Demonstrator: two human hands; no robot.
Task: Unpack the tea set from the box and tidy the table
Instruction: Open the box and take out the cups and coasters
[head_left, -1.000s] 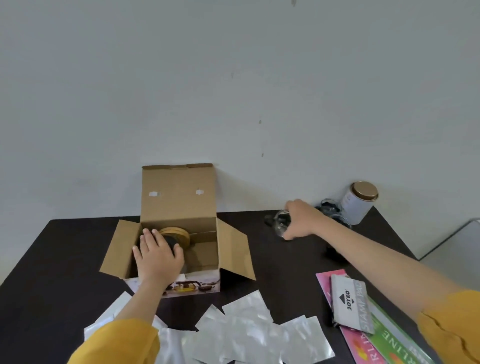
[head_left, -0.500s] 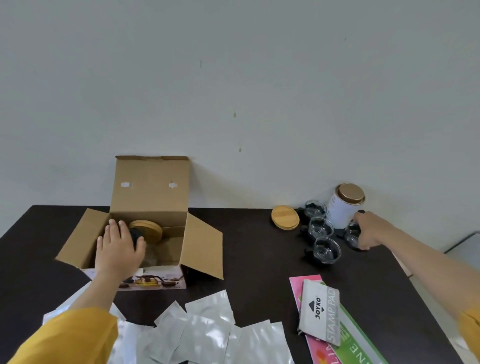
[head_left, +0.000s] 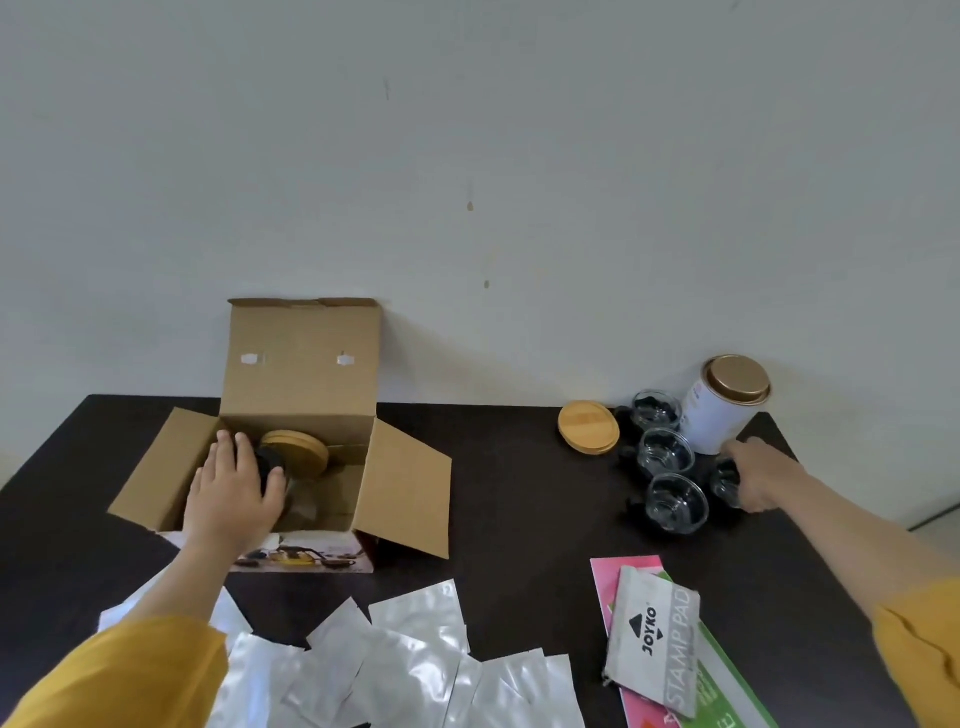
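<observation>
Fingers of our left hand (head_left: 231, 496) curl over a black-topped teapot (head_left: 270, 464) with a wooden lid (head_left: 296, 451) inside the open box (head_left: 301, 395), at the table's (head_left: 519, 493) left. Our right hand (head_left: 761, 478) grips a glass cup (head_left: 726, 480) just beside three more cups (head_left: 667, 451), a white tin (head_left: 724, 405) and a loose wooden lid (head_left: 588, 427) at the far right. Nearer us lie silver pouches (head_left: 410, 654) and a stamp pad bag (head_left: 655, 644) on coloured sheets (head_left: 628, 571).
</observation>
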